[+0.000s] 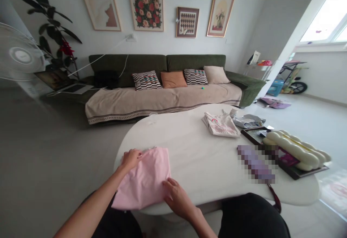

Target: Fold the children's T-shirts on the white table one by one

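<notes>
Fingers of the left hand (pixel 131 159) sit close together, gathered on the pink cloth (pixel 142 180); those of the right hand (pixel 177 198) spread apart on its near edge. The cloth overhangs the white oval table (pixel 189 147) — one loose grip and it could slide off. Beyond lies one folded white T-shirt (pixel 220 125); four sofa cushions (pixel 173 79) sit further back.

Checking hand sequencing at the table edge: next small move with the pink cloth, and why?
Probably slide the pink cloth further onto the white table, with the left hand and right hand, both already on it. Its lower corner seems to hang past the table's near edge, so it could slip, and the tabletop extends to its right.
</notes>
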The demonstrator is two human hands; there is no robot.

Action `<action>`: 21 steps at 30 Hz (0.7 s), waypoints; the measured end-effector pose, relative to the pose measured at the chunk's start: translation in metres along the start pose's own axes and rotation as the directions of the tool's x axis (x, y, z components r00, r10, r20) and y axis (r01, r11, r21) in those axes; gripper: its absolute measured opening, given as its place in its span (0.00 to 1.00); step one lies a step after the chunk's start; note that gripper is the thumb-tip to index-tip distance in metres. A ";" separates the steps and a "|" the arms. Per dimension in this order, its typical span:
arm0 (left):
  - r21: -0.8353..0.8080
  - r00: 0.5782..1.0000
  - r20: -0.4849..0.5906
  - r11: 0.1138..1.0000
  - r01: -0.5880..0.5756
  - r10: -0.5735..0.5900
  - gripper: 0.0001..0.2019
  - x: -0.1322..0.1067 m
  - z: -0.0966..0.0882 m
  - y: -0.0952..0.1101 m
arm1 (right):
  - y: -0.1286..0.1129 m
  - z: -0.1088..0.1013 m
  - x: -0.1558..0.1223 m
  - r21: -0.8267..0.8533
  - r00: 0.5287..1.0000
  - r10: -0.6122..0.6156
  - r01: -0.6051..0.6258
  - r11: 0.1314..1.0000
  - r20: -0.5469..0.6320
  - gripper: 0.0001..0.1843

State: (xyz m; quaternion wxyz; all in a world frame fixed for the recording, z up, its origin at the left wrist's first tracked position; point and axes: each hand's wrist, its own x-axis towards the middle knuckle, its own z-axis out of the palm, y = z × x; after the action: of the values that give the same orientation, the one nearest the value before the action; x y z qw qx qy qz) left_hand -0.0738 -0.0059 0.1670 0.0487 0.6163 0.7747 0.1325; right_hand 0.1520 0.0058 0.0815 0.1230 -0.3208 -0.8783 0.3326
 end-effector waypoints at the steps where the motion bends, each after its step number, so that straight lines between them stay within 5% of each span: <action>1: -0.008 1.000 0.007 1.000 -0.021 0.021 0.16 -0.001 -0.003 0.002 | 0.003 -0.001 -0.002 0.005 1.000 -0.002 0.002 1.000 0.012 0.26; 7: -0.044 0.970 0.081 0.973 -0.227 0.230 0.10 -0.013 -0.024 0.026 | -0.006 -0.023 0.002 0.006 0.991 -0.051 0.052 0.999 -0.122 0.40; 9: -0.033 0.889 0.136 0.899 -0.436 0.436 0.08 -0.027 -0.035 0.044 | -0.022 -0.038 0.010 -0.066 0.975 -0.147 0.138 0.988 -0.168 0.41; 12: 0.028 0.693 0.228 0.706 -0.707 0.684 0.09 -0.054 -0.060 0.070 | -0.046 -0.065 0.015 -0.230 0.948 -0.313 0.293 0.928 -0.055 0.24; 14: 0.059 0.659 0.268 0.670 -0.740 0.703 0.09 -0.072 -0.080 0.079 | -0.051 -0.085 0.012 -0.315 0.920 -0.388 0.387 0.866 0.064 0.11; 18: 0.049 0.742 0.308 0.769 -0.637 0.595 0.10 -0.095 -0.107 0.060 | -0.037 -0.137 -0.008 -0.513 0.937 -0.344 0.322 0.796 0.053 0.05; 21: 0.095 0.882 0.170 0.883 -0.459 0.440 0.07 -0.099 -0.106 0.021 | -0.026 -0.182 -0.029 -0.580 0.972 -0.227 0.153 0.800 -0.057 0.08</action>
State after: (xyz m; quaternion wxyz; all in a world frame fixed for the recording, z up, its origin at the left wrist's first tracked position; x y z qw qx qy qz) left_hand -0.0557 -0.1126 0.2658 0.0313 0.7891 0.6119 0.0440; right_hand 0.2400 0.0641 0.2354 0.1080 -0.2731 -0.9557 0.0194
